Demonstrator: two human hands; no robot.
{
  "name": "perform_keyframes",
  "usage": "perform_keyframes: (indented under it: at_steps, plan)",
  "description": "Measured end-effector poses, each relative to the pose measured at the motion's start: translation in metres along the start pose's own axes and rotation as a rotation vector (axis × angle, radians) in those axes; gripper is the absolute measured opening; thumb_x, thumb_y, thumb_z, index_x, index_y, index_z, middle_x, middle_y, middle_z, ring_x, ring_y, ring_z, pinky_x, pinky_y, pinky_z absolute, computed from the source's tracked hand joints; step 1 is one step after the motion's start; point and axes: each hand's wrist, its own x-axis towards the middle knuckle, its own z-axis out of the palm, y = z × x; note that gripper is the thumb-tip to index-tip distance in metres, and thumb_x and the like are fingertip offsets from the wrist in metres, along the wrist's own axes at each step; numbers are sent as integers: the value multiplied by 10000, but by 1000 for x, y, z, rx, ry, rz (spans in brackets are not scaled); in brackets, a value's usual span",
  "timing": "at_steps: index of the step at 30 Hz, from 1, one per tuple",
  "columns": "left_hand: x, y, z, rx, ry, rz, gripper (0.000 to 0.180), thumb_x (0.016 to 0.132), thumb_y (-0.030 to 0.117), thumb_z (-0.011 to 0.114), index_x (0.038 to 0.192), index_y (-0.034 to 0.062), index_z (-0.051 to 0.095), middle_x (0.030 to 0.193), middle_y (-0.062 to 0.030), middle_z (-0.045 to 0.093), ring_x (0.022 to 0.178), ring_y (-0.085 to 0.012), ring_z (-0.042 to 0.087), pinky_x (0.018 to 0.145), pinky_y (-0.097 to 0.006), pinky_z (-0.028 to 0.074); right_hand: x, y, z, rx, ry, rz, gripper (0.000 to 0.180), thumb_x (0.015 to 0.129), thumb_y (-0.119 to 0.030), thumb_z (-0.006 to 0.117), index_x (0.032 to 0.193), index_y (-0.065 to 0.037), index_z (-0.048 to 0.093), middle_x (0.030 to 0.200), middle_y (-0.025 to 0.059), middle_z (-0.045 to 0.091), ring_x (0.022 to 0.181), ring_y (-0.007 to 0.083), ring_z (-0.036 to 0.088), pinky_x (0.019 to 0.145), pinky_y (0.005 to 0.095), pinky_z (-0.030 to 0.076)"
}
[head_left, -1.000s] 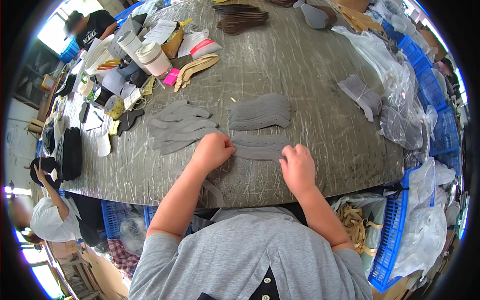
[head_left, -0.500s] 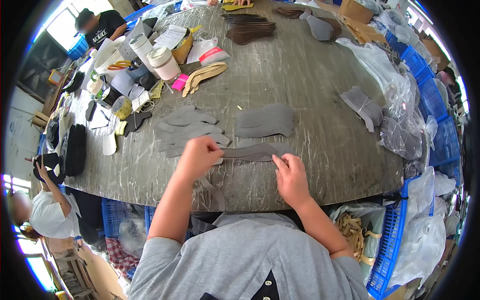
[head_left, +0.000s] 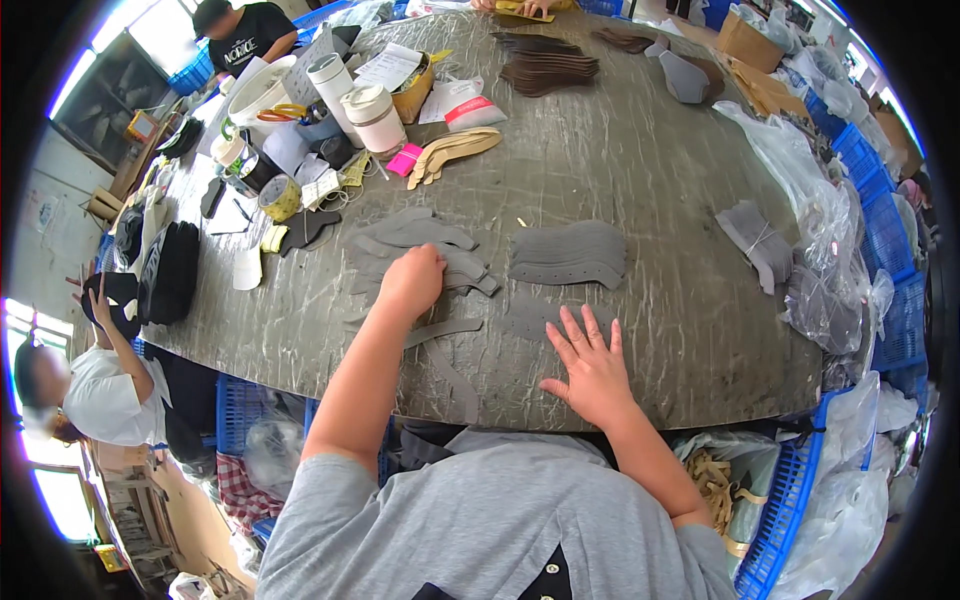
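My left hand (head_left: 412,280) rests over a loose pile of grey cut pieces (head_left: 405,232), its fingers curled together; what they pinch, if anything, is hidden. With fingers spread, my right hand (head_left: 592,368) lies flat at the edge of a single grey cut piece (head_left: 524,316) on the table. Just beyond that piece is a neat stack of grey cut pieces (head_left: 568,252) with small holes along the near edge. A narrow grey strip (head_left: 445,330) and a curved grey strip (head_left: 458,385) lie between my forearms.
Beige curved pieces (head_left: 455,152), a white lidded cup (head_left: 375,120) and a pink item (head_left: 404,160) stand at the back left. Brown stacked pieces (head_left: 548,66) lie far off. Tied grey pieces (head_left: 752,240) and plastic bags (head_left: 815,200) are at the right.
The grey strip that both hands held over the piece is out of my right hand. My left hand has moved away to the loose pile; my right hand has opened and spread flat.
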Motion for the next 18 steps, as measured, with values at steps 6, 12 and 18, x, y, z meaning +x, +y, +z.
perform_keyframes:
  at_steps: [6, 12, 18]
  plan:
    - [-9, 46, -20, 87, 10, 35, 281, 953, 276, 542, 1042, 17, 605, 1023, -207, 662, 946, -404, 637, 814, -478, 508, -21, -3, -9, 125, 148, -15, 600, 813, -408, 699, 1327, -132, 559, 1493, 90, 399, 1413, 319, 301, 1123, 605, 185]
    - [-89, 148, -15, -394, 170, 802, 847, 784, 667, 557, 1312, 11, 465, 1164, -174, 560, 1079, -355, 543, 850, -418, 519, -9, -26, -32, 949, 411, 39, 208, 778, -44, 691, 976, -3, 640, 913, 88, 660, 846, 228, 609, 801, 365, 447]
    - [-90, 151, -3, -436, 151, 811, 1055, 745, 797, 413, 1388, -37, 354, 1214, -200, 517, 1015, -372, 526, 827, -424, 499, -9, -27, -36, 1063, 414, 111, 166, 749, -35, 709, 873, 18, 611, 754, 80, 619, 683, 153, 578, 626, 288, 461]
